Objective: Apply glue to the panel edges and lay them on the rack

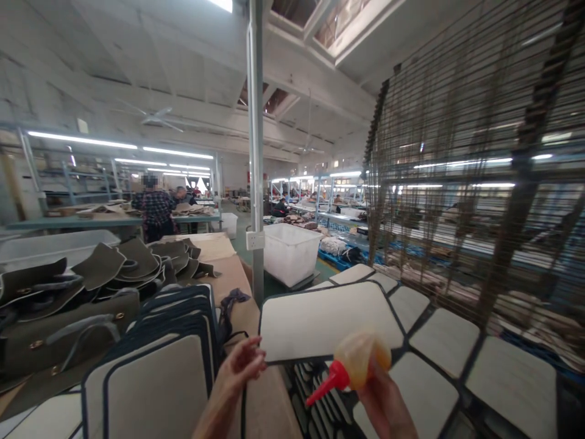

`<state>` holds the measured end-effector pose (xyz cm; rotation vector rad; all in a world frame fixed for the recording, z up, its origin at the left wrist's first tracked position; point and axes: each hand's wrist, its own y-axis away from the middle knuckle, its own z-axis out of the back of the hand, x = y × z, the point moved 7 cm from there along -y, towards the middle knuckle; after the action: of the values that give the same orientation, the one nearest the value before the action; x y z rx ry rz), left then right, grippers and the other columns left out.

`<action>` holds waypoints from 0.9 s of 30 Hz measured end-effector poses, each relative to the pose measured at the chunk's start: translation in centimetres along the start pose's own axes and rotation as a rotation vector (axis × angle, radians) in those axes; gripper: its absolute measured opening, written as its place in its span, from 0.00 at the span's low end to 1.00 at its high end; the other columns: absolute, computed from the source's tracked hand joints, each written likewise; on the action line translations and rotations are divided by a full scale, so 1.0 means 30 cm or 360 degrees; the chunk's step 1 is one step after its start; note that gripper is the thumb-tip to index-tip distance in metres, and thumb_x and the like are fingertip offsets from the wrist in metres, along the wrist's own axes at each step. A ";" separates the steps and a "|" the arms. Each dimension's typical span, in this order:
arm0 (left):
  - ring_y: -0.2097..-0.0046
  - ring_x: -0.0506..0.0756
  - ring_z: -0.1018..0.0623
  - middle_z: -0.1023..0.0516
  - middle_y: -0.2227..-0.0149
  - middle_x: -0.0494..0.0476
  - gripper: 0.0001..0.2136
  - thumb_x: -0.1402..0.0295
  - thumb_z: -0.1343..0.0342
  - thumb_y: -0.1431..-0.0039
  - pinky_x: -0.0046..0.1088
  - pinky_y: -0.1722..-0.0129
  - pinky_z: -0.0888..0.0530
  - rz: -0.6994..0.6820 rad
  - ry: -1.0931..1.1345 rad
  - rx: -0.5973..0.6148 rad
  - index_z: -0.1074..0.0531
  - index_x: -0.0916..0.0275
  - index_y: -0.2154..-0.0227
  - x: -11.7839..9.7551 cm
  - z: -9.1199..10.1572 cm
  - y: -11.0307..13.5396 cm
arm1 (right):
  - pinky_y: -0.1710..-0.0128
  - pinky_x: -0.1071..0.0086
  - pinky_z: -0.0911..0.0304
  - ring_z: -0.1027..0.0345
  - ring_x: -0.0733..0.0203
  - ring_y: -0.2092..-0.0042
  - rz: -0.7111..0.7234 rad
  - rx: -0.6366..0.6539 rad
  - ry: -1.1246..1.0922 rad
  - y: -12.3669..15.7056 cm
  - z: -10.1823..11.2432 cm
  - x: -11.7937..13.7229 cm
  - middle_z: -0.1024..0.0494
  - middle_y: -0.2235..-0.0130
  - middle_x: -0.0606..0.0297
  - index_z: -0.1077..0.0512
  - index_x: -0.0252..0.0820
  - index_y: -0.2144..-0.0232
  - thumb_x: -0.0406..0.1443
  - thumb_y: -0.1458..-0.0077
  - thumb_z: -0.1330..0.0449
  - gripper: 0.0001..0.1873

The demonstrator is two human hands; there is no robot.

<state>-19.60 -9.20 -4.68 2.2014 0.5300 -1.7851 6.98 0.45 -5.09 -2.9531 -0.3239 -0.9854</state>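
Just beside the left hand [244, 364], a grey panel [320, 322] with dark edging is touched at its near corner by loosely curled fingers, apparently to steady it. A glue bottle [354, 366] is gripped in the right hand [384, 399], its red nozzle tilted down-left, seemingly for application. More panels are stacked left of both hands.

We see a translucent amber plastic glue bottle [361, 361] with a glossy red nozzle, matt grey felt-like panels [320, 320] with dark cloth edging, and a white plastic tub [290, 253].
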 end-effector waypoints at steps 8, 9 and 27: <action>0.41 0.68 0.34 0.33 0.42 0.71 0.40 0.66 0.32 0.66 0.43 0.42 0.39 -0.0447 -0.1129 0.0773 0.34 0.67 0.44 -0.348 -0.337 -0.256 | 0.58 0.59 0.30 0.25 0.51 0.61 -0.0235 0.0297 0.0243 0.063 -0.067 -0.084 0.20 0.61 0.54 0.23 0.38 0.64 0.46 0.67 0.25 0.27; 0.44 0.68 0.31 0.29 0.45 0.70 0.39 0.64 0.32 0.66 0.42 0.45 0.36 -0.0335 -0.1084 0.0929 0.33 0.68 0.45 -0.318 -0.361 -0.272 | 0.55 0.57 0.31 0.26 0.50 0.59 -0.0252 0.0340 0.0244 0.070 -0.081 -0.088 0.20 0.60 0.54 0.23 0.38 0.63 0.46 0.66 0.25 0.27; 0.56 0.59 0.21 0.21 0.53 0.58 0.32 0.67 0.34 0.55 0.27 0.58 0.27 0.0280 -0.0539 0.1530 0.32 0.62 0.44 -0.300 -0.262 -0.131 | 0.64 0.70 0.27 0.27 0.60 0.62 0.1117 -0.0161 0.0568 0.180 -0.124 0.646 0.21 0.62 0.69 0.23 0.48 0.65 0.45 0.74 0.23 0.29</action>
<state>-15.99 -3.44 5.90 2.2134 -0.7275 -2.5482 20.96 -1.39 9.72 -2.5387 0.7260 -1.3646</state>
